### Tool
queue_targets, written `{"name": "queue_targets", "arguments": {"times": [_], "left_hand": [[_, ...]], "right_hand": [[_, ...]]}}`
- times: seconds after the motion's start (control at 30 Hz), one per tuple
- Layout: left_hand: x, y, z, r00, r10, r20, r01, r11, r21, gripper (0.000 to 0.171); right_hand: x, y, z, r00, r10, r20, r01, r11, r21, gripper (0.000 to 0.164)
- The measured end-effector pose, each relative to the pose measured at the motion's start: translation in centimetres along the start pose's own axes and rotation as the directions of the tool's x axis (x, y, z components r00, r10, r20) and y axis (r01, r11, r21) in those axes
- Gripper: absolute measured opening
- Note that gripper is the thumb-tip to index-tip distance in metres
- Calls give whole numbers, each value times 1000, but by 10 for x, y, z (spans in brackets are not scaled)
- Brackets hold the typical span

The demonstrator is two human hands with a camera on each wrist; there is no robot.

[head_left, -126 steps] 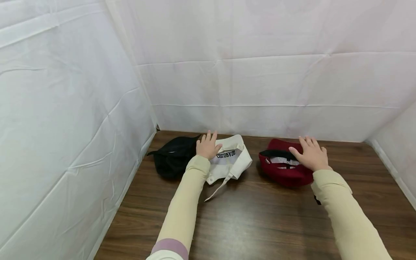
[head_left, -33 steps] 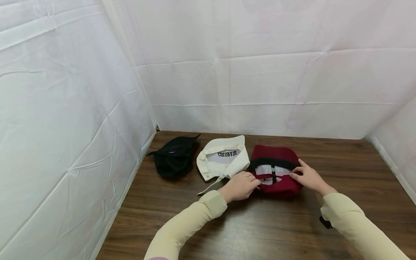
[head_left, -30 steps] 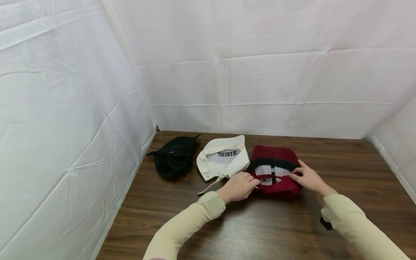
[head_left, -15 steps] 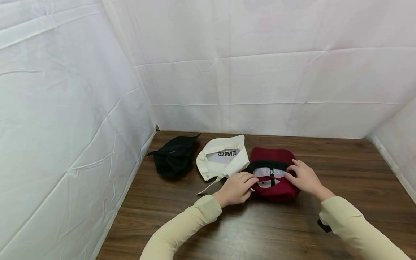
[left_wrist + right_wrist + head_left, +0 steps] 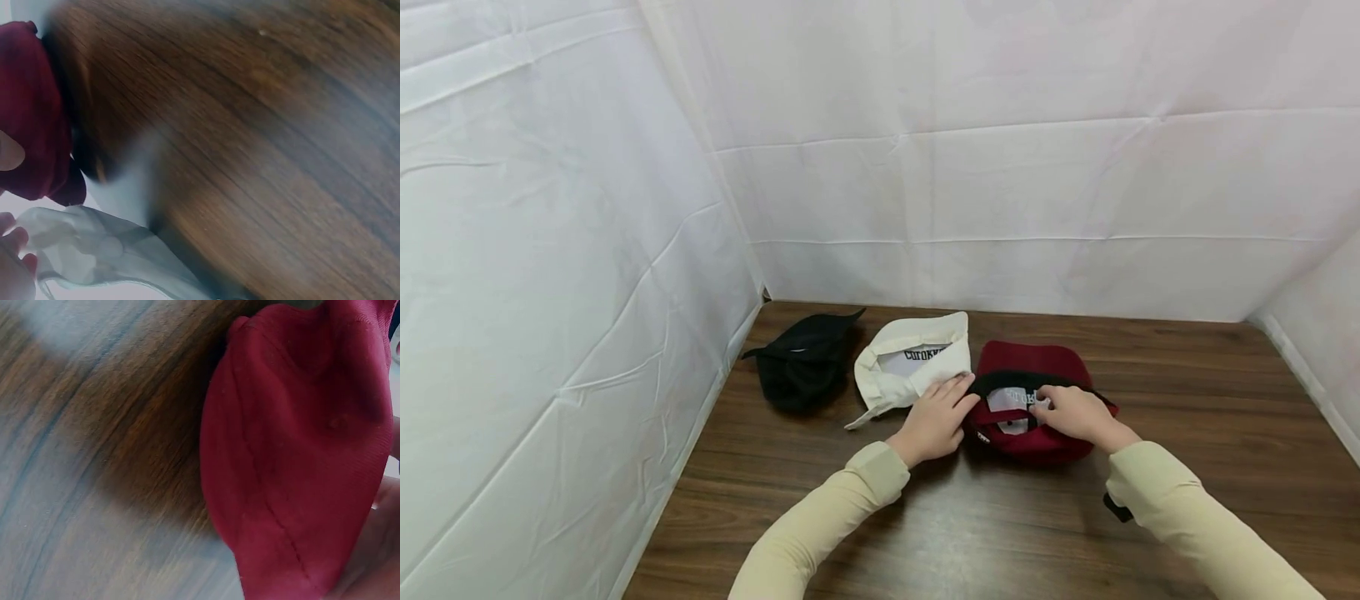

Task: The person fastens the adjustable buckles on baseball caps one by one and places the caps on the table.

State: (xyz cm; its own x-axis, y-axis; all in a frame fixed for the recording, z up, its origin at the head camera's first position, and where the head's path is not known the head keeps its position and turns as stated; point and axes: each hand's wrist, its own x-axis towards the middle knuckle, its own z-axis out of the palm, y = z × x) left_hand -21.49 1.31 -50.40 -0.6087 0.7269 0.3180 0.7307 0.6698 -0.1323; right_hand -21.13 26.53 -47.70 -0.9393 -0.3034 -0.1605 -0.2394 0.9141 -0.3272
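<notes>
My right hand [image 5: 1078, 414] reaches into the open underside of a red baseball cap [image 5: 1037, 358], fingers bent inside its dark band. The right wrist view shows the outer wall of this cap [image 5: 300, 450], with the hand partly hidden behind it. Between the caps, my left hand [image 5: 931, 419] stretches its fingers along the right edge of a white cap [image 5: 883, 387], right beside the red one. COLORADO lettering shows upside down inside the white cap. In the left wrist view, fingertips [image 5: 15, 237] meet the white fabric near the red cap [image 5: 31, 94].
A black cap [image 5: 801, 367] lies left of the white one on the brown wooden table [image 5: 985, 533]. White cloth walls [image 5: 1015, 192] stand behind and on both sides. A dark item [image 5: 1117, 507] shows under the right cuff.
From the red cap's left edge, my left hand has shifted to the white cap, whose strap and side have moved. My right hand has slid left, deeper into the red cap.
</notes>
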Motion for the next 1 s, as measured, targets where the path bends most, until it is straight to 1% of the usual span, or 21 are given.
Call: {"name": "queue_targets", "arguments": {"times": [0.13, 0.23, 0.37, 0.53, 0.63, 0.67, 0.77, 0.87, 0.9, 1.0], "left_hand": [[0, -3, 4, 998, -48, 27, 48, 999, 19, 44], [0, -4, 5, 998, -62, 9, 62, 998, 26, 42], [0, 0, 1, 999, -44, -27, 44, 999, 16, 43], [-1, 6, -6, 996, -5, -83, 5, 1000, -5, 42], [-2, 10, -10, 994, 14, -107, -17, 1000, -23, 41], [-2, 11, -11, 993, 19, -113, -23, 999, -31, 40], [-1, 14, -14, 991, 25, -132, -33, 998, -57, 38], [1, 16, -16, 990, 17, -140, -28, 997, -77, 36], [1, 17, -16, 990, 12, -139, -24, 996, -85, 35], [3, 19, -18, 991, -1, -130, -12, 995, -101, 34]], "right_hand": [[2, 0, 1, 997, 1, 75, 0, 1000, -11, 32], [1, 1, 1, 995, -18, 98, 19, 1000, -4, 26], [-3, 2, -3, 997, -41, 72, 38, 999, 37, 25], [-3, 2, -8, 998, -54, 19, 52, 992, 117, 30], [-4, 2, -11, 996, -86, -8, 86, 974, 210, 33], [-5, 3, -12, 994, -110, -30, 114, 966, 234, 32], [-7, 2, -15, 990, -132, -50, 141, 939, 315, 35], [-6, 0, -19, 994, -97, -41, 105, 923, 371, 39], [-5, -2, -19, 997, -69, -24, 73, 920, 386, 39], [-5, -8, -23, 1000, -31, -4, 30, 911, 412, 36]]}}
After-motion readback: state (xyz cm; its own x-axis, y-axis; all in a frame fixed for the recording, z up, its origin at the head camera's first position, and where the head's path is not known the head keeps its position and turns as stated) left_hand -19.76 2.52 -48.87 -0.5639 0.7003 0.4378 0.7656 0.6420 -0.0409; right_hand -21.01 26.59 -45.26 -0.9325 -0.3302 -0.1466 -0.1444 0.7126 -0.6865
